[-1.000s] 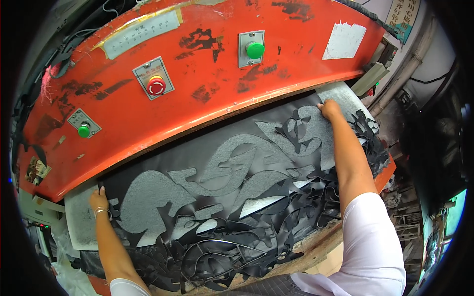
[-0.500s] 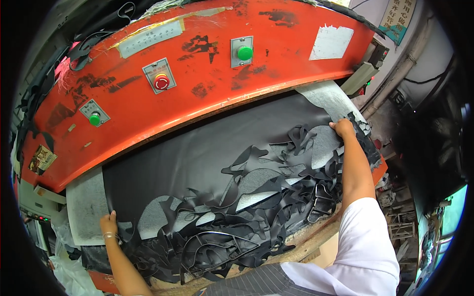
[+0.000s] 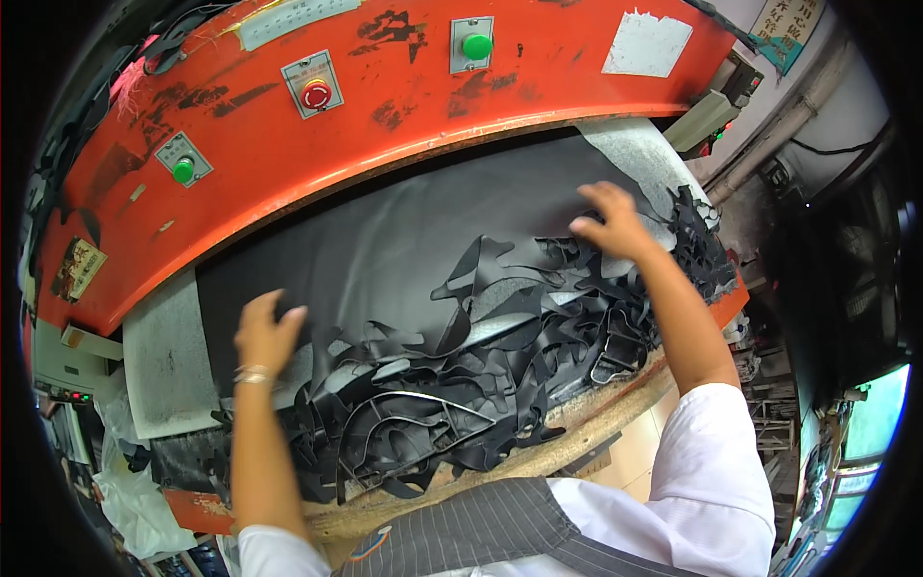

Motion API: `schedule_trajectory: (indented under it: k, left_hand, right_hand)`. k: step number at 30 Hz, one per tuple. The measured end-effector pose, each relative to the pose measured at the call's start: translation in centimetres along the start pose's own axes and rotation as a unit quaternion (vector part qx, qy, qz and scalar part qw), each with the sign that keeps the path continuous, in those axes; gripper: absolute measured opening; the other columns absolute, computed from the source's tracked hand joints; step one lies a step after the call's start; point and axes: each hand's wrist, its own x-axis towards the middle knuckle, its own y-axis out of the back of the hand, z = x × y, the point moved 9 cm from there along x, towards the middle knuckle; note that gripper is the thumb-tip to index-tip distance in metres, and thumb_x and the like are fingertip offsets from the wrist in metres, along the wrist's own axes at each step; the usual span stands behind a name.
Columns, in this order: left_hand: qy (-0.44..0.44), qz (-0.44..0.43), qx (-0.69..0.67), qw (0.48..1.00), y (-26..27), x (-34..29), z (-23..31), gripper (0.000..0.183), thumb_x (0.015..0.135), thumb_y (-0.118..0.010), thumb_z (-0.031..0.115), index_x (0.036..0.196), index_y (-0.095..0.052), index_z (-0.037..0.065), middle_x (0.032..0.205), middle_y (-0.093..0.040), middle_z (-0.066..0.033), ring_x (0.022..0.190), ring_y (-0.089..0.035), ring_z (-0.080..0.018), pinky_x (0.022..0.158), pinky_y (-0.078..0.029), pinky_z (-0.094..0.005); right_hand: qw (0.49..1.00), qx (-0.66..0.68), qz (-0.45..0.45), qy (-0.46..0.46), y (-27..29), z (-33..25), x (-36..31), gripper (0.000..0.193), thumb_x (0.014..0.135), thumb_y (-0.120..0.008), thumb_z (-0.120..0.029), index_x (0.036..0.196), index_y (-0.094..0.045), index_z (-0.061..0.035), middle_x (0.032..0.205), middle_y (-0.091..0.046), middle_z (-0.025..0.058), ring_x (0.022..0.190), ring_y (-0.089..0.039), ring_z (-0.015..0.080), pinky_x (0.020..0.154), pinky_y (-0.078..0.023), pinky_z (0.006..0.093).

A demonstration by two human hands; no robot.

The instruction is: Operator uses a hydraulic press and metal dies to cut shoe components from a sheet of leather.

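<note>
A large sheet of black leather-like material (image 3: 394, 231) lies across the pale press bed. My left hand (image 3: 269, 334) is over the left part of the sheet, with thumb and fingers apart and nothing in it. Over the sheet's right part, my right hand (image 3: 613, 223) has its fingers spread and is also bare. Whether either hand touches the sheet I cannot tell. Tangled black offcuts (image 3: 510, 361) heap along the near edge. Among them rests a large curved metal cutting die (image 3: 423, 394), and a smaller die (image 3: 620, 358) lies farther right.
The red press beam (image 3: 404, 106) spans the far side, carrying green buttons (image 3: 476, 46) and a red one (image 3: 315, 93). A worn wooden edge (image 3: 538, 447) runs along the front. Clear plastic (image 3: 139, 505) hangs at the lower left.
Both hands have left the sheet's near corners and moved inward over it, fingers opening. The sheet's near edge and some offcuts have shifted, covering paler patches.
</note>
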Motion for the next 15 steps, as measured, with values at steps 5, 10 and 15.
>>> schedule_trajectory:
  k: [5,10,15]
  left_hand:
    - [-0.085,-0.28,0.067,0.954,-9.7,-6.4,14.6,0.071,0.079,-0.064,0.058,0.142,-0.043,0.033,0.159,-0.011,-0.0146,0.144,0.002,-0.0454,0.103,-0.007,-0.0741]
    - [-0.226,-0.409,0.087,0.88,-10.7,-13.3,17.1,0.068,0.079,-0.064,0.06,0.14,-0.047,0.034,0.16,-0.003,-0.0159,0.144,0.008,-0.0467,0.104,-0.006,-0.0738]
    - [-0.332,-0.508,-0.008,0.795,-6.5,-19.0,15.9,0.061,0.081,-0.067,0.054,0.133,-0.056,0.025,0.153,-0.031,-0.0156,0.142,-0.018,-0.0432,0.11,-0.019,-0.0581]
  right_hand:
    - [0.979,-0.046,-0.198,0.024,-3.7,-7.5,-7.9,0.052,0.081,-0.071,-0.035,0.127,-0.055,-0.0163,0.14,-0.042,0.0139,0.131,-0.036,0.036,0.098,-0.038,0.059]
    - [0.98,-0.058,-0.192,0.012,0.1,-4.0,-13.9,0.043,0.081,-0.068,-0.017,0.122,-0.056,-0.0156,0.117,-0.058,0.0102,0.107,-0.054,0.0306,0.092,-0.042,0.0466]
    - [0.947,0.227,-0.224,-0.033,0.5,-3.8,-13.7,0.064,0.083,-0.07,-0.017,0.142,-0.044,-0.0134,0.137,-0.05,0.0175,0.127,-0.046,0.0301,0.108,-0.034,0.0375]
